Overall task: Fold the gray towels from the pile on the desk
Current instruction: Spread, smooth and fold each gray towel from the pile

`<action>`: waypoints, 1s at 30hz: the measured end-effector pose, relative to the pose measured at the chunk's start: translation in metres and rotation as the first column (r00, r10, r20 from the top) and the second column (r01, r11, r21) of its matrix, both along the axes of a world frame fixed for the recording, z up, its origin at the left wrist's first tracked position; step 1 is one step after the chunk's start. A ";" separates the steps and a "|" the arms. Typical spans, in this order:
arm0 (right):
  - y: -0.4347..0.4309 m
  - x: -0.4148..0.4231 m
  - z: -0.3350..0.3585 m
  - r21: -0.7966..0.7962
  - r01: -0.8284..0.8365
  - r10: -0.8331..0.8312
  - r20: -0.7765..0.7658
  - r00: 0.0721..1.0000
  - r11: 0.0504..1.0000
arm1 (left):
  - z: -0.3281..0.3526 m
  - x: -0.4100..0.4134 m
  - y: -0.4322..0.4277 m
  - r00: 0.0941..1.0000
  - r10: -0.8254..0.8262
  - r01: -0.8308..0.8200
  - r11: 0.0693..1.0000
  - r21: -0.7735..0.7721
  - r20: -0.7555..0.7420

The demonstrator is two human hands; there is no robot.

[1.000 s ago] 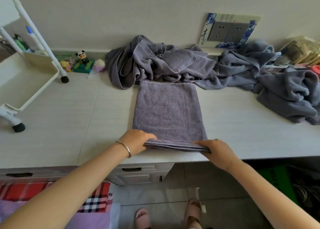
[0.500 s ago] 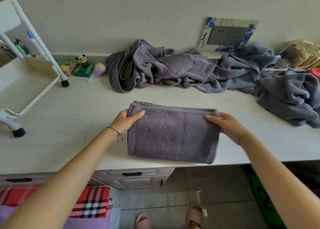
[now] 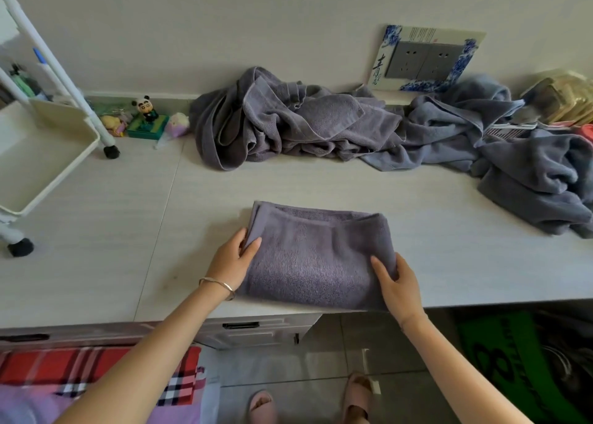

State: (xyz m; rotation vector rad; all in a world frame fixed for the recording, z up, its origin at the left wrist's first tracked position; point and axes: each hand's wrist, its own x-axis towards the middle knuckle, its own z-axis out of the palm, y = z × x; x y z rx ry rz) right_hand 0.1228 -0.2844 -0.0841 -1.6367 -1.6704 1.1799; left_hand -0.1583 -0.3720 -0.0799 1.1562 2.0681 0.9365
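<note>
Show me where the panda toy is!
In the head view, the panda figurine stands back left on the desk, between the cart wheel and the towel pile.

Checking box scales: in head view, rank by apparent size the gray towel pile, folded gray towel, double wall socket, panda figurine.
Largest first:
crumpled gray towel pile
folded gray towel, nearer the camera
gray double wall socket
black-and-white panda figurine

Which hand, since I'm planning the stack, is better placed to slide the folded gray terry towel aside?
Probably left: the left hand grips the folded gray terry towel beside bare desk; crumpled gray towels crowd the right.
</note>
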 end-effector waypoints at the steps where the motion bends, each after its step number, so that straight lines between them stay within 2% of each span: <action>1: 0.005 -0.003 0.004 0.055 0.020 -0.020 -0.014 1.000 0.998 | 0.002 0.000 0.004 0.999 0.005 -0.003 0.998 0.059 -0.032; 4: 0.021 -0.012 0.010 0.152 0.046 -0.047 0.004 0.999 0.987 | 0.004 0.000 0.020 0.996 0.065 -0.059 0.993 0.105 -0.060; 8: 0.037 -0.017 -0.010 0.074 0.047 -0.061 0.201 0.978 0.996 | -0.010 0.002 0.035 0.996 0.064 -0.068 0.996 -0.051 -0.068; 14: 0.035 -0.020 -0.014 0.096 0.109 -0.133 0.306 0.943 0.989 | -0.018 0.000 0.033 0.979 0.152 -0.167 0.980 -0.108 -0.138; 16: 0.034 -0.023 -0.006 0.247 0.089 -0.173 0.344 0.923 0.965 | -0.008 0.001 0.034 0.946 0.158 -0.191 0.977 -0.094 -0.282; 17: 0.034 -0.027 -0.001 0.359 0.059 -0.193 0.349 0.917 0.931 | -0.005 0.001 0.036 0.915 0.141 -0.156 0.988 -0.010 -0.379; 18: 0.032 -0.035 0.005 0.454 0.019 -0.192 0.338 0.922 0.891 | 0.000 0.003 0.039 0.867 0.097 -0.071 0.995 0.072 -0.489; 20: 0.025 -0.058 0.010 0.512 -0.107 -0.095 0.351 0.931 0.852 | 0.005 0.015 0.048 0.756 -0.009 0.122 0.984 0.128 -0.654; 22: 0.012 -0.085 0.005 0.451 -0.248 0.047 0.411 0.911 0.858 | 0.008 0.037 0.057 0.710 -0.186 0.268 0.963 0.017 -0.679; 24: 0.004 -0.105 -0.005 0.362 -0.339 0.146 0.466 0.873 0.868 | 0.006 0.057 0.063 0.699 -0.333 0.316 0.938 -0.145 -0.633; 27: 0.004 -0.114 -0.022 0.241 -0.392 0.198 0.570 0.798 0.888 | -0.018 0.058 0.066 0.740 -0.354 0.216 0.930 -0.296 -0.571; 30: 0.004 -0.109 -0.029 0.258 -0.471 0.230 0.618 0.751 0.844 | -0.030 0.054 0.062 0.744 -0.294 0.132 0.945 -0.300 -0.600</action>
